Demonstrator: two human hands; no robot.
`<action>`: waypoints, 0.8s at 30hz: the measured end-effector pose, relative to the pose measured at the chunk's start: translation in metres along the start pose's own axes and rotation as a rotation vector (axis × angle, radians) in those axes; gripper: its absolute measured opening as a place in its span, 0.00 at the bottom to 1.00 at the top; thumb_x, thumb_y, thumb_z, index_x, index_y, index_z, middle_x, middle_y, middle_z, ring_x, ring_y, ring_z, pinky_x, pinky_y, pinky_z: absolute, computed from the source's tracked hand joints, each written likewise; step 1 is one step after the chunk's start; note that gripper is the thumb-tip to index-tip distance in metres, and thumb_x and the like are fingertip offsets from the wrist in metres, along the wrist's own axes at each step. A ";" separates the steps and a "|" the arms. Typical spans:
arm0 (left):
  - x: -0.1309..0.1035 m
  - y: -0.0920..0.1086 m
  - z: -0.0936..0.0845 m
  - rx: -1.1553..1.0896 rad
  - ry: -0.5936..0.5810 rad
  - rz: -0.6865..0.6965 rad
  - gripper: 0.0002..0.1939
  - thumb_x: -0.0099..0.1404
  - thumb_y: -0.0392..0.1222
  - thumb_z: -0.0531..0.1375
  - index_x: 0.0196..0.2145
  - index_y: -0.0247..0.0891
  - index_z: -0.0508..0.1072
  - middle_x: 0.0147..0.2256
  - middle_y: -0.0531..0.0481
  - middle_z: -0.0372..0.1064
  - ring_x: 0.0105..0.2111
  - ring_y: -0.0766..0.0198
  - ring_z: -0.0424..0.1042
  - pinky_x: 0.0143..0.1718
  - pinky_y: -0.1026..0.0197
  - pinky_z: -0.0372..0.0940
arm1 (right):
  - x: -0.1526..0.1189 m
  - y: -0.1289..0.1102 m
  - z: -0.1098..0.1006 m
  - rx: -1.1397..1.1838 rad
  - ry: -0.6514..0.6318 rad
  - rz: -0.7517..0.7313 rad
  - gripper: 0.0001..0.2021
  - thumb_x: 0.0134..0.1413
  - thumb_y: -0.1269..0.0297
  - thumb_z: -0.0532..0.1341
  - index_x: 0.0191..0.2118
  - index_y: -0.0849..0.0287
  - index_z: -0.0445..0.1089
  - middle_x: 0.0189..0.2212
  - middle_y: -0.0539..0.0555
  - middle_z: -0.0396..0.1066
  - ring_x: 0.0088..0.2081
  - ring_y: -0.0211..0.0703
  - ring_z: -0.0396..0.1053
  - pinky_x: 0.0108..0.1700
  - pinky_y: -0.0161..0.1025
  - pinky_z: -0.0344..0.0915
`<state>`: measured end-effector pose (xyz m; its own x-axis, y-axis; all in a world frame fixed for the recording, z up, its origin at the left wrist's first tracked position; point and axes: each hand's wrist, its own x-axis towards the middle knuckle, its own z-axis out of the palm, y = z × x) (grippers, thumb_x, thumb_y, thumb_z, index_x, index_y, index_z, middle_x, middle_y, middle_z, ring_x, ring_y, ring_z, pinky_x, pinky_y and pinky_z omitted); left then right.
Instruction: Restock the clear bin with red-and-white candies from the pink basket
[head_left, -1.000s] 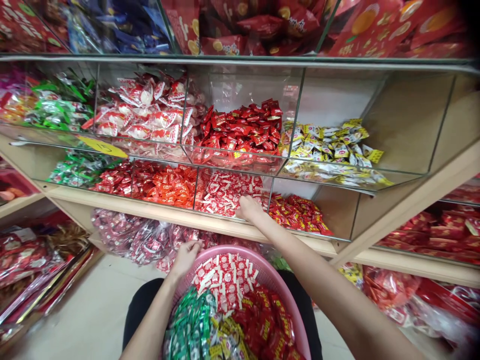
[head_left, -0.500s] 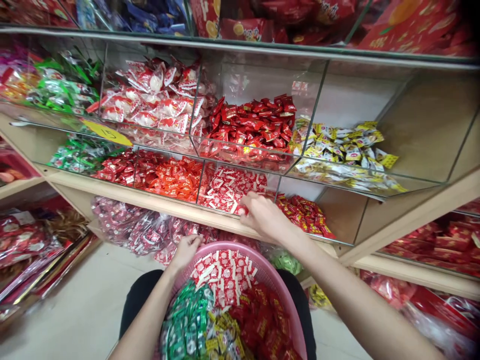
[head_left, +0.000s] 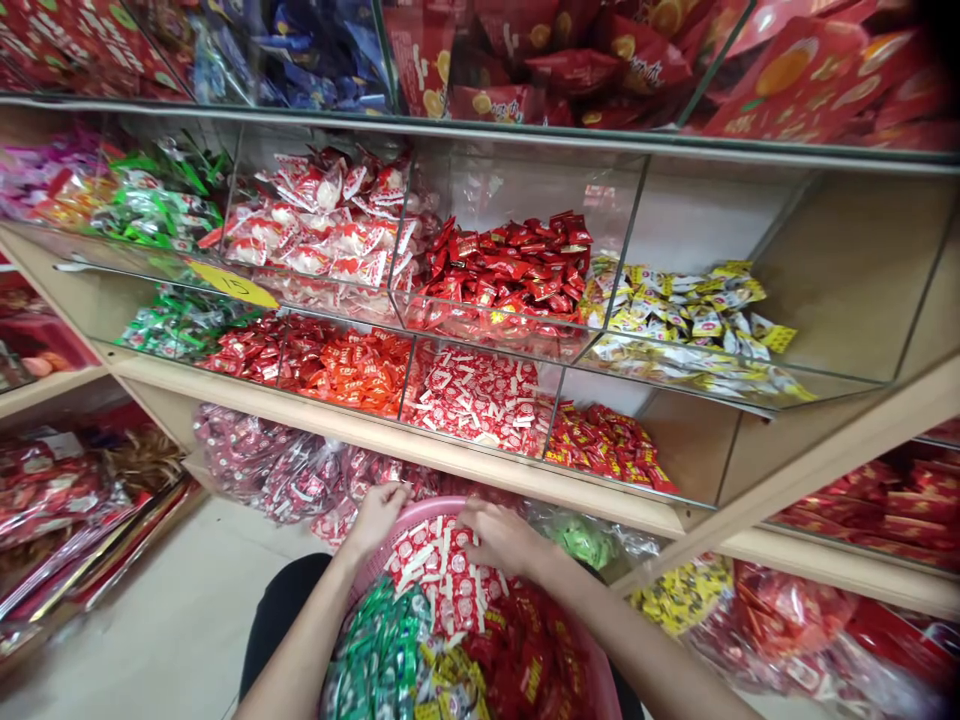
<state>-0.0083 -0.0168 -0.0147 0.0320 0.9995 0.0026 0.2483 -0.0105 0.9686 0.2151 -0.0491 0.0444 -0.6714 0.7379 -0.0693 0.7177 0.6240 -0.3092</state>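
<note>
A round pink plastic basket (head_left: 367, 572) sits between my knees, filled with wrapped candies in separate groups. Red-and-white candies (head_left: 442, 570) lie in rows at its far side, green ones (head_left: 379, 640) at the left, yellow ones (head_left: 450, 675) at the near middle and dark red ones (head_left: 536, 645) at the right. My left hand (head_left: 381, 515) is closed on the basket's far left rim. Over the far right of the basket, my right hand (head_left: 499, 538) has its fingers curled down at the red-and-white candies, pinching there; its fingers hide how many it holds.
Ahead is a shelf with clear-walled bins, among them a bin of red-and-white candies (head_left: 484, 395) and one of red-and-yellow candies (head_left: 607, 445). A wooden shelf edge (head_left: 360, 430) runs just beyond the basket. Bagged candies (head_left: 277, 465) lie below it.
My right hand has come back from the red-and-white candy bin, down to the basket. My left hand stays at the rim. The view has tilted slightly upward.
</note>
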 end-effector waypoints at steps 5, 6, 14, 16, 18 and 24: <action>-0.002 0.006 0.000 -0.018 0.011 -0.004 0.18 0.54 0.54 0.56 0.22 0.34 0.71 0.21 0.52 0.68 0.23 0.65 0.64 0.26 0.64 0.56 | -0.002 -0.005 0.003 -0.065 -0.010 0.003 0.06 0.47 0.70 0.57 0.34 0.60 0.67 0.38 0.55 0.67 0.40 0.44 0.66 0.38 0.36 0.59; -0.002 0.008 0.000 -0.024 0.011 -0.008 0.18 0.53 0.54 0.56 0.22 0.34 0.71 0.20 0.52 0.68 0.23 0.65 0.64 0.26 0.64 0.56 | -0.003 -0.007 0.003 -0.080 -0.012 0.007 0.07 0.48 0.70 0.56 0.35 0.60 0.67 0.39 0.56 0.67 0.40 0.44 0.66 0.39 0.36 0.59; -0.004 0.015 0.000 0.021 0.009 0.016 0.18 0.54 0.53 0.56 0.21 0.34 0.72 0.19 0.53 0.68 0.22 0.65 0.63 0.25 0.64 0.56 | 0.006 -0.037 -0.081 -0.015 0.282 -0.075 0.10 0.58 0.63 0.51 0.42 0.58 0.64 0.39 0.54 0.66 0.39 0.40 0.65 0.39 0.35 0.59; -0.003 0.013 0.000 0.004 0.005 -0.002 0.19 0.53 0.54 0.56 0.21 0.34 0.72 0.19 0.53 0.68 0.22 0.66 0.63 0.25 0.65 0.55 | 0.019 -0.032 -0.107 -0.015 0.417 0.018 0.11 0.59 0.63 0.48 0.42 0.58 0.64 0.40 0.55 0.66 0.39 0.39 0.65 0.40 0.35 0.58; -0.002 0.010 -0.001 -0.026 0.007 -0.019 0.19 0.52 0.55 0.57 0.22 0.34 0.71 0.20 0.53 0.68 0.22 0.65 0.64 0.26 0.64 0.56 | 0.033 -0.019 -0.121 -0.071 0.492 0.206 0.11 0.59 0.65 0.48 0.43 0.58 0.64 0.41 0.56 0.66 0.39 0.41 0.66 0.39 0.36 0.59; -0.002 0.007 -0.001 -0.037 0.022 -0.029 0.19 0.51 0.55 0.57 0.22 0.34 0.72 0.21 0.51 0.69 0.24 0.64 0.66 0.27 0.64 0.58 | 0.056 0.021 -0.107 -0.126 0.378 0.634 0.11 0.51 0.64 0.55 0.42 0.58 0.65 0.40 0.59 0.68 0.40 0.49 0.68 0.35 0.38 0.60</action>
<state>-0.0080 -0.0186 -0.0072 0.0037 0.9998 -0.0207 0.2129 0.0195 0.9769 0.2126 0.0325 0.1357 -0.0289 0.9898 0.1398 0.9769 0.0576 -0.2059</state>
